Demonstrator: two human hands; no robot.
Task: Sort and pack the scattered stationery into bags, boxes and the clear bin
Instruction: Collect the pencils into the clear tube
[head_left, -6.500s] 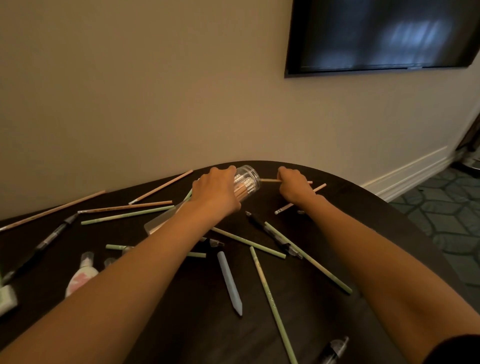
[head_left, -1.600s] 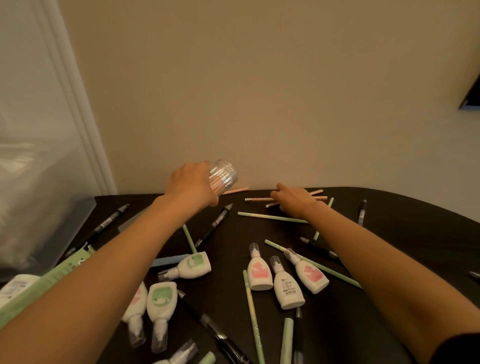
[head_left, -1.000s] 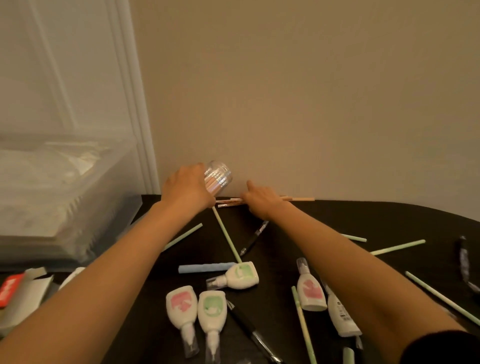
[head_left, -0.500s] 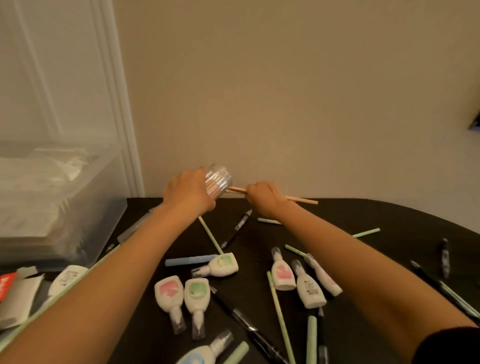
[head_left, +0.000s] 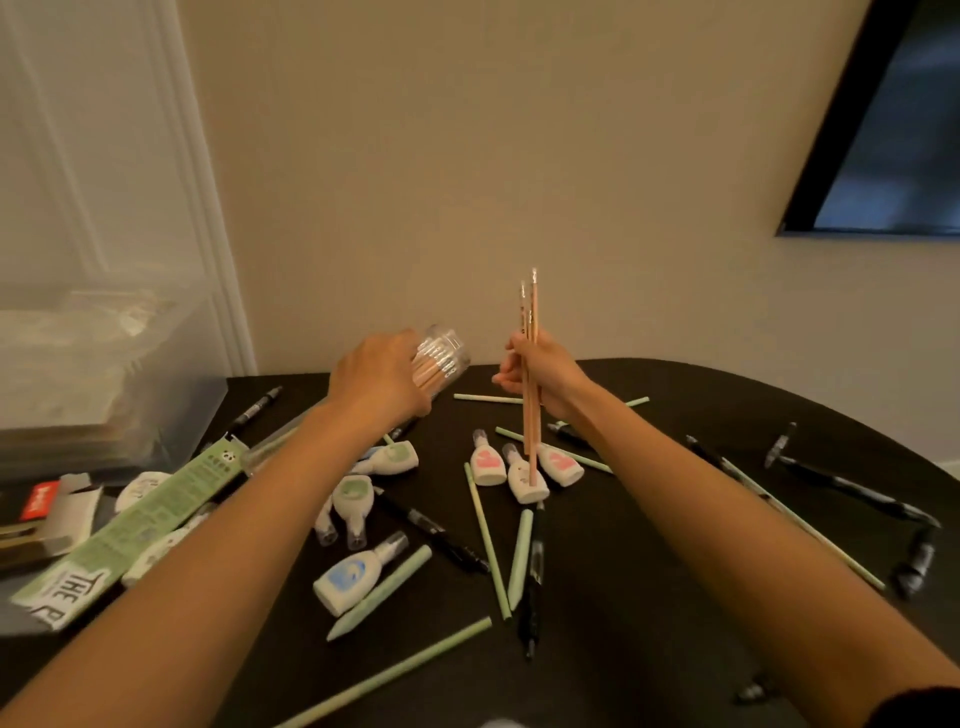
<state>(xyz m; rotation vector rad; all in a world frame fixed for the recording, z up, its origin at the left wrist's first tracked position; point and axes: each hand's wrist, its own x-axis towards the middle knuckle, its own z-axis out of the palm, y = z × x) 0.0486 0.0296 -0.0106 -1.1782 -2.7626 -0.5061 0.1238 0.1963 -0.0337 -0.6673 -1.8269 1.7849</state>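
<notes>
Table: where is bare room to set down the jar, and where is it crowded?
Bare: the far table behind the right forearm, up to the black pens; and the near patch between that forearm and the middle pen. Crowded: around the bottles and by the green box.

A dark screen (head_left: 893, 130) hangs on the beige wall (head_left: 467, 156) behind the black table (head_left: 649, 597).

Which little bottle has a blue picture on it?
The bottle lying closest to the camera, apart from the rest. The other labels that show are pink or green.
</notes>
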